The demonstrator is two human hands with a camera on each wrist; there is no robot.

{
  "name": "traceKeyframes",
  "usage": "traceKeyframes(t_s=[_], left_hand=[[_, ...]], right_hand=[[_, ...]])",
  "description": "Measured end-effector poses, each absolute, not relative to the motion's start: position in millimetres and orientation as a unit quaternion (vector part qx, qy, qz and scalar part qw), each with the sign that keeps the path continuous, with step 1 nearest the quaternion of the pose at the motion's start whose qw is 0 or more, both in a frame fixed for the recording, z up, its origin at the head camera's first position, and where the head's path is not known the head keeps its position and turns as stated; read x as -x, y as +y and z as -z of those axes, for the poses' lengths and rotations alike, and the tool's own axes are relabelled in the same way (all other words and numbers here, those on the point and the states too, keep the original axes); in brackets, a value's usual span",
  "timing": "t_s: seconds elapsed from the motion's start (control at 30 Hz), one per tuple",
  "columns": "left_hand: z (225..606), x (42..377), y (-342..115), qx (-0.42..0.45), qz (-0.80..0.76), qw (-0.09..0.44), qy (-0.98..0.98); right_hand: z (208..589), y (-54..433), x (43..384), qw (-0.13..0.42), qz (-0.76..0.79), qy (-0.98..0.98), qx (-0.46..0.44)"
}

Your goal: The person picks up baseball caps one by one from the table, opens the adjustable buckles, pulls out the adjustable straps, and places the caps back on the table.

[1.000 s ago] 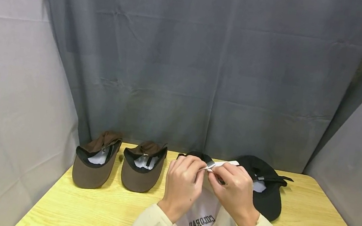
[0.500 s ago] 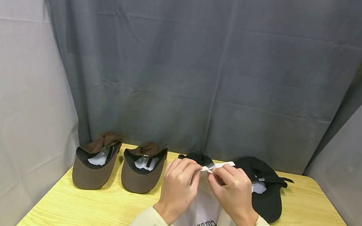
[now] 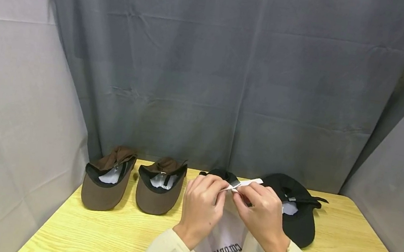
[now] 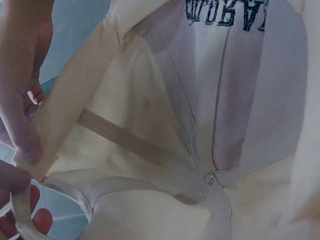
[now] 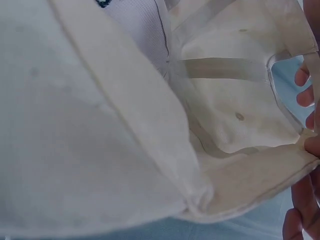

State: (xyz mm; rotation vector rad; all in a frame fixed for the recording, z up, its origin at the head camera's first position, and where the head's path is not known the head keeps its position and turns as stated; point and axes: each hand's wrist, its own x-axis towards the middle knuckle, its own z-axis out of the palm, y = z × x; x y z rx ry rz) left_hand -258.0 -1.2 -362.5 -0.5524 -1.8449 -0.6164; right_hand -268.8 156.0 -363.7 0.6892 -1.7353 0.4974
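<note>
A cream baseball cap [image 3: 225, 240] is held with its inside facing up, dark mirrored lettering showing within. Its white back strap [image 3: 251, 183] and a grey metal buckle [image 3: 234, 184] lie between the two hands. My left hand [image 3: 202, 208] pinches the strap on the buckle's left side. On the right, my right hand [image 3: 261, 213] pinches the strap with thumb and fingertips close to the buckle. In the left wrist view the cap's cream lining [image 4: 135, 105] and the strap opening show. The right wrist view has the cap's edge [image 5: 250, 185] gripped by fingers at far right.
Two brown caps [image 3: 104, 192] [image 3: 157, 198] lie upturned at the table's back left. A black cap [image 3: 292, 204] lies at back right, and another black cap [image 3: 222, 174] is partly hidden behind the hands. A grey curtain [image 3: 211, 81] hangs behind the wooden table [image 3: 112, 237].
Both hands keep their pinch on the strap. The left hand shifted slightly left and the cap tipped a little; otherwise the strap and buckle stay nearly in place.
</note>
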Motion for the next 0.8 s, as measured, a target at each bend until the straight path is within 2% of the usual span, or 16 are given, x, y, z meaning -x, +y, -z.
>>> traceKeyframes(t_s=[0.8], left_hand=[[363.2, 257.8, -1.5, 0.236, 0.252, 0.528, -0.776]], right_hand=[[367.9, 158.6, 268.7, 0.563, -0.223, -0.744, -0.282]])
